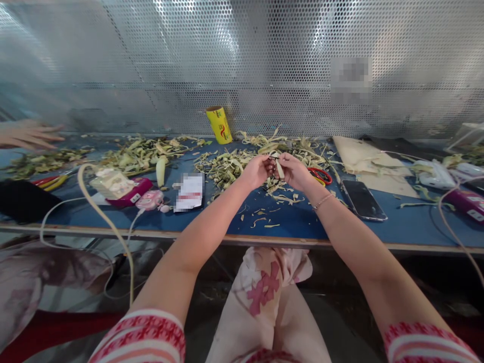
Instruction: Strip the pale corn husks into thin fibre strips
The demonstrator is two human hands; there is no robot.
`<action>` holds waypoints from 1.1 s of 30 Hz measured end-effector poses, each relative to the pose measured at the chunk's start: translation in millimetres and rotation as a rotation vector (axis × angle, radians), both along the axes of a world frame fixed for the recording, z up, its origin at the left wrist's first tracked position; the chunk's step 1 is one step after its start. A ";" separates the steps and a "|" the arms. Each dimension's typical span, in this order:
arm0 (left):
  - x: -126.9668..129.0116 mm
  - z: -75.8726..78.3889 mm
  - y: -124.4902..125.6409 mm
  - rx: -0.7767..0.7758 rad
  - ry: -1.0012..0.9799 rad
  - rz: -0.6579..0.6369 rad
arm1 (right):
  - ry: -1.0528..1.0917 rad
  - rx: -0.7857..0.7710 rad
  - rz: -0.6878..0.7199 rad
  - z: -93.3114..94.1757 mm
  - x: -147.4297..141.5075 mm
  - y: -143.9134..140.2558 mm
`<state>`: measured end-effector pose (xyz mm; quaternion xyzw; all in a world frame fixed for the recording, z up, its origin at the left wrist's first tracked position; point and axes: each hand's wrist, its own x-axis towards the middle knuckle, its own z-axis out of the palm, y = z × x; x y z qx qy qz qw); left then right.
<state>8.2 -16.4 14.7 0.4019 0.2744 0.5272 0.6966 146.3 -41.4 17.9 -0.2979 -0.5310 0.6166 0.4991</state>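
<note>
Left hand (257, 172): fingers curled nearly closed; the pale leaf piece (280, 169) is gripped at the fingertips, some of which are hidden from view. Right hand (297, 170): thumb and fingers brought together in a pinch; the same leaf piece is held, so that it is shared between both hands above the table (212, 222). A thin bracelet (322, 201) is worn at the right wrist.

Heap of dried leaf pieces (227, 169): spread on the blue tabletop, under and beyond the hands; small scraps are scattered nearer the table edge. Scissors (321, 175), red-handled: laid just beside the right hand, partly covered by it. Phone (363, 200), dark-screened: placed to the right of the right forearm. Brown paper (368, 161): laid flat beyond the phone.

Yellow tube (218, 125): stood at a tilt behind the heap, near the perforated metal panel (227, 50). White card (191, 191), partly blurred: set to the left of the heap. Pink gadget (149, 200): placed between the card and a purple tissue pack (132, 191). Second heap (139, 154): piled behind the tissue pack. Tool with red and yellow handles (51, 182): laid farther left. Co-worker's hand (28, 135), fingers outstretched: seen at the far left, above further leaf scraps
</note>
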 end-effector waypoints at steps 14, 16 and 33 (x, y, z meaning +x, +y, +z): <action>2.9 5.6 -6.3 0.005 -0.175 0.126 | -0.202 0.119 -0.067 -4.7 -0.3 2.0; 2.0 7.2 -7.1 -0.025 -0.198 0.123 | -0.224 0.129 -0.088 -5.6 -0.3 3.3; -5.2 -3.7 -1.3 0.273 0.124 0.085 | -0.711 0.556 -0.239 -9.4 -1.0 7.9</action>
